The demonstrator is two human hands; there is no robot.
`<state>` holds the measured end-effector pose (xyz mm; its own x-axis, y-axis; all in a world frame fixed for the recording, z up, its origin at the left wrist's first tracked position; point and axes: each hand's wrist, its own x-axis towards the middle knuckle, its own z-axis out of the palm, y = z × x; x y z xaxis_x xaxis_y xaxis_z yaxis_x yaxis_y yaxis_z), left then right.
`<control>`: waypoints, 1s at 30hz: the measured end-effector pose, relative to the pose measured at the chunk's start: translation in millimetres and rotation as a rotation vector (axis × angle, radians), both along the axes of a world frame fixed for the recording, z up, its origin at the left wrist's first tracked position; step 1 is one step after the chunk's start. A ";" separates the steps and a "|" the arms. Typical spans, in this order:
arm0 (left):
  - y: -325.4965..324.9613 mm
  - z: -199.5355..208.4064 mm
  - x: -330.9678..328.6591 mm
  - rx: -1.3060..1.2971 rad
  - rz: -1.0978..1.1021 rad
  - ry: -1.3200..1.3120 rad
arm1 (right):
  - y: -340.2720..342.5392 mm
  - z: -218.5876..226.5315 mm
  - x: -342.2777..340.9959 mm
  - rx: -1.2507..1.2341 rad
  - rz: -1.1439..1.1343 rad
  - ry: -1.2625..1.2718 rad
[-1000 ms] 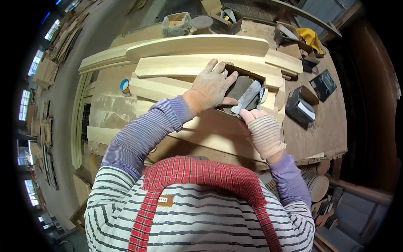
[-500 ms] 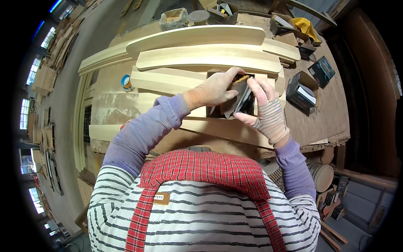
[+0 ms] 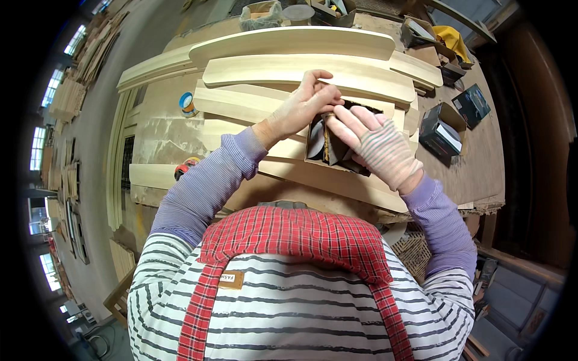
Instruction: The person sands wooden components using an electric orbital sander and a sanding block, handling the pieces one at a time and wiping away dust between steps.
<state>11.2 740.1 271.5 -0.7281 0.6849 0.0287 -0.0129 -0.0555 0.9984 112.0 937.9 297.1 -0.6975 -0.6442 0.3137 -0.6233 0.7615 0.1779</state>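
An open dark cardboard box rests tilted on pale boards, with grey discs or sheets and a brown cardboard edge inside. At its far edge is my left hand, bare, with its fingers bent and the thumb near the fingertips of the other hand. Anything in its grasp is hidden. My right hand, in a striped fingerless glove, lies over the box's right side. Its fingers reach across to the cardboard edge, and the thumb is tucked below, hidden. What lies between its fingers I cannot make out.
Long pale wooden boards lie across the worktable. A blue-rimmed tape roll and a red-and-black object are on the left. Dark boxes stand right, and a yellow cloth far right.
My right hand has turned and moved left over the box, covering more of it. My left hand has lifted off the grey sheets toward the far edge. The view has shifted slightly.
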 end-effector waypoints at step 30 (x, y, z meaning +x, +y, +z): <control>4.1 -6.9 1.0 0.245 0.135 -0.167 | -10.4 -19.0 -44.1 0.010 0.192 -0.188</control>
<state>12.2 744.2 264.6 -0.8203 0.5694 0.0535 -0.1513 -0.3062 0.9399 67.9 927.6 278.1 -0.6079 -0.7726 0.1829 -0.7788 0.6251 0.0520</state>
